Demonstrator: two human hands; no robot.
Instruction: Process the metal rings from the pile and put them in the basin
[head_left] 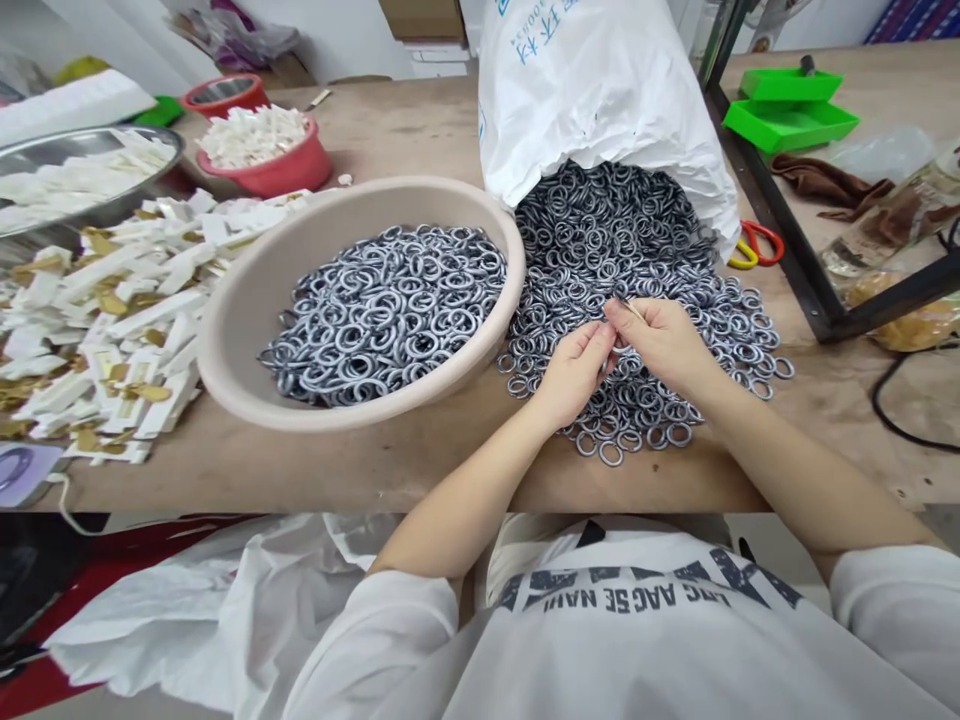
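Observation:
My left hand (576, 372) and my right hand (666, 342) meet fingertip to fingertip above a loose heap of grey rings (611, 425). Pinched in the right hand is a thin pale stick (634, 309), with something small and dark by its end at the thumb. The left fingers are closed too; what they hold is hidden. Behind the hands, a white plastic sack (592, 90) lies on its side with rings pouring from its mouth. Beside it on the left, a wide beige basin (360, 415) contains many more grey rings.
White and brass-coloured parts (127, 320) cover the table's left side. Behind them are a metal bowl (169, 150) and a red bowl (277, 178) of white pieces. On the right are scissors (763, 243), a dark metal frame (787, 230) and green trays (791, 125).

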